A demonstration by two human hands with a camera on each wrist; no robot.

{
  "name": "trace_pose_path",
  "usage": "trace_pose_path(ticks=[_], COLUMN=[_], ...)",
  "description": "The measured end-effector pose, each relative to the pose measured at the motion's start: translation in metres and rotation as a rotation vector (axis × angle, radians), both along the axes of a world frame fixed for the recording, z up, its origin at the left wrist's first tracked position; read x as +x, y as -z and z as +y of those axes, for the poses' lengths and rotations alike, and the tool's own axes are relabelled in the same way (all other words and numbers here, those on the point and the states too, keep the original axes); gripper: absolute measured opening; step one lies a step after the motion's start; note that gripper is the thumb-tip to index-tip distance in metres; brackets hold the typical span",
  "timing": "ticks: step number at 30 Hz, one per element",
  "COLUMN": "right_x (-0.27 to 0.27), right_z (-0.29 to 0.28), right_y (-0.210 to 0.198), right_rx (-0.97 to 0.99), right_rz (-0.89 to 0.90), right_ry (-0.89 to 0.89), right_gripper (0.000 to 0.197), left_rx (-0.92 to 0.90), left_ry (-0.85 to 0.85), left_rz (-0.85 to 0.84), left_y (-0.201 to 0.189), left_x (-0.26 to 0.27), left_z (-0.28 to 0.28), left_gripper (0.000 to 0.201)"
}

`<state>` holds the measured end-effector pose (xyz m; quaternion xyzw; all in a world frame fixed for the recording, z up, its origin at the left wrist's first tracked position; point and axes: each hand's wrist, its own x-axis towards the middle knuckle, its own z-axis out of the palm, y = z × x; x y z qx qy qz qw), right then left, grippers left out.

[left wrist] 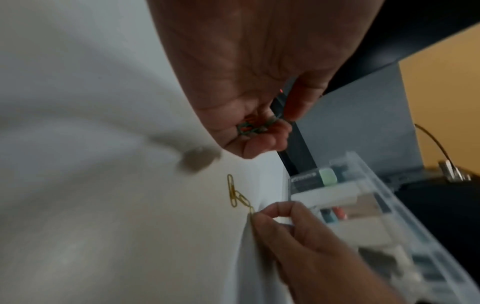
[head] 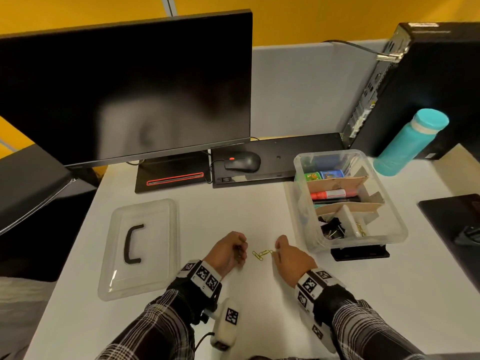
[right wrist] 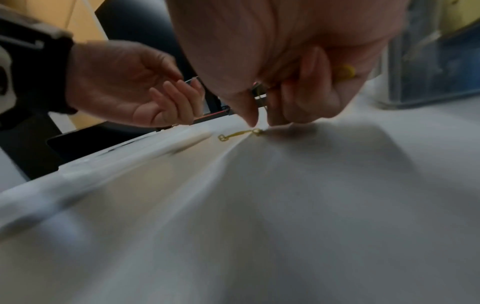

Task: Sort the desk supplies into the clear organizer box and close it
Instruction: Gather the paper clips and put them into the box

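Note:
Three gold paper clips lie linked on the white desk between my hands, also seen as gold paper clips in the left wrist view and as gold paper clips in the right wrist view. My right hand pinches the rightmost clip between thumb and forefinger. My left hand hovers just left of them, fingers curled round a small bunch of coloured clips. The clear organizer box stands open to the right, with markers, binder clips and erasers between its cardboard dividers. Its clear lid, with a black handle, lies flat at the left.
At the back are a black monitor, a mouse on an upturned keyboard, and a PC tower. A teal bottle stands behind the box. A black clip-like piece sits at the box's near end.

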<state>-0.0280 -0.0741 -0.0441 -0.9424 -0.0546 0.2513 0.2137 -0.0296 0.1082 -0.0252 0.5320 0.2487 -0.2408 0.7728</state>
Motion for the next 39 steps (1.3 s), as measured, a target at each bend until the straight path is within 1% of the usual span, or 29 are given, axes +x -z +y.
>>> trace_pose_path(ticks=[1, 2, 5, 7, 8, 9, 11, 14, 15, 16, 18, 20, 21, 23, 24, 25, 26, 27, 28, 29, 30, 31, 33, 34, 35, 36, 37, 38, 39], right_x=[0.001, 0.001, 0.003, 0.006, 0.007, 0.009, 0.010, 0.009, 0.009, 0.010, 0.009, 0.008, 0.007, 0.005, 0.004, 0.002, 0.001, 0.000, 0.001, 0.002, 0.003, 0.004, 0.003, 0.002, 0.000, -0.001, -0.003, -0.004, -0.005], right_z=[0.003, 0.005, 0.010, 0.010, 0.010, 0.009, 0.006, -0.004, -0.009, -0.013, -0.019, -0.022, -0.023, -0.026, -0.028, -0.028, -0.027, -0.026, -0.024, -0.022, -0.020, -0.019, -0.020, -0.021, -0.020, -0.018, -0.016, -0.014, -0.011], right_y=[0.000, 0.001, 0.004, 0.006, 0.007, 0.007, 0.007, 0.005, 0.003, 0.001, -0.004, -0.009, -0.011, -0.014, -0.015, -0.015, -0.016, -0.016, -0.014, -0.013, -0.010, -0.010, -0.009, -0.009, -0.012, -0.015, -0.017, -0.018, -0.020], right_rx=[-0.047, -0.086, -0.129, -0.114, -0.108, -0.103, -0.079, 0.065, 0.148, 0.240, 0.510, 0.873, 1.035, 1.255, 1.339, 1.401, 1.424, 1.421, 1.381, 1.300, 1.171, 0.996, 0.563, 0.357, 0.158, -0.004, -0.110, -0.170, -0.205], right_rz=[-0.001, 0.000, 0.011, 0.042, 0.062, 0.079, 0.096, 0.097, 0.099, 0.116, 0.252, 0.480, 0.572, 0.655, 0.666, 0.669, 0.663, 0.655, 0.629, 0.580, 0.503, 0.392, 0.123, 0.056, 0.031, 0.018, 0.014, 0.008, -0.001], right_ry=[-0.013, -0.029, -0.051, -0.040, -0.037, -0.036, -0.052, -0.029, 0.011, 0.065, 0.259, 0.537, 0.645, 0.742, 0.754, 0.754, 0.756, 0.763, 0.775, 0.779, 0.739, 0.632, 0.270, 0.066, -0.102, -0.211, -0.277, -0.314, -0.332], right_gripper=[0.027, 0.030, 0.024, 0.025, 0.025, 0.026, 0.025, 0.009, 0.009, 0.014, 0.024, 0.030, 0.031, 0.029, 0.027, 0.025, 0.026, 0.029, 0.035, 0.039, 0.039, 0.034, 0.021, 0.015, 0.015, 0.022, 0.029, 0.033, 0.033], left_rx=[0.077, 0.212, 0.654, 0.885, 0.992, 1.080, 1.164, 1.241, 1.274, 1.312, 1.370, 1.373, 1.338, 1.168, 1.042, 0.866, 0.638, 0.414, 0.215, 0.062, -0.046, -0.110, -0.142, -0.092, 0.011, 0.185, 0.424, 0.665, 0.857], left_ry=[0.054, 0.161, 0.593, 0.752, 0.816, 0.876, 0.936, 0.997, 1.034, 1.072, 1.141, 1.134, 1.090, 0.914, 0.824, 0.718, 0.578, 0.440, 0.328, 0.248, 0.199, 0.172, 0.140, 0.145, 0.179, 0.258, 0.391, 0.554, 0.709], left_rz=[-0.007, -0.045, -0.298, -0.450, -0.499, -0.525, -0.561, -0.639, -0.662, -0.676, -0.697, -0.709, -0.697, -0.605, -0.518, -0.393, -0.252, -0.136, -0.070, -0.040, -0.032, -0.042, -0.026, -0.015, -0.025, -0.063, -0.154, -0.271, -0.373], left_y=[0.000, 0.001, 0.006, 0.012, 0.014, 0.014, 0.015, 0.011, 0.010, 0.009, 0.007, 0.006, 0.008, 0.013, 0.014, 0.013, 0.011, 0.009, 0.005, 0.001, -0.003, -0.007, -0.011, -0.011, -0.010, -0.008, -0.005, -0.001, 0.003], left_x=[0.001, 0.002, 0.003, 0.002, 0.002, 0.002, 0.006, 0.013, 0.014, 0.015, 0.014, 0.013, 0.012, 0.009, 0.010, 0.011, 0.011, 0.012, 0.013, 0.014, 0.015, 0.015, 0.017, 0.018, 0.020, 0.021, 0.022, 0.022, 0.020], left_z=[-0.001, -0.002, -0.002, -0.004, -0.005, -0.006, -0.008, -0.012, -0.014, -0.015, -0.017, -0.015, -0.014, -0.009, -0.007, -0.004, -0.002, 0.001, 0.004, 0.007, 0.009, 0.010, 0.009, 0.007, 0.004, 0.001, -0.001, -0.005, -0.009], left_gripper=[0.007, 0.010, 0.017, 0.012, 0.012, 0.017, 0.026, 0.022, 0.021, 0.022, 0.024, 0.023, 0.021, 0.012, 0.014, 0.018, 0.020, 0.016, 0.011, 0.008, 0.008, 0.010, 0.017, 0.021, 0.024, 0.023, 0.021, 0.020, 0.019])
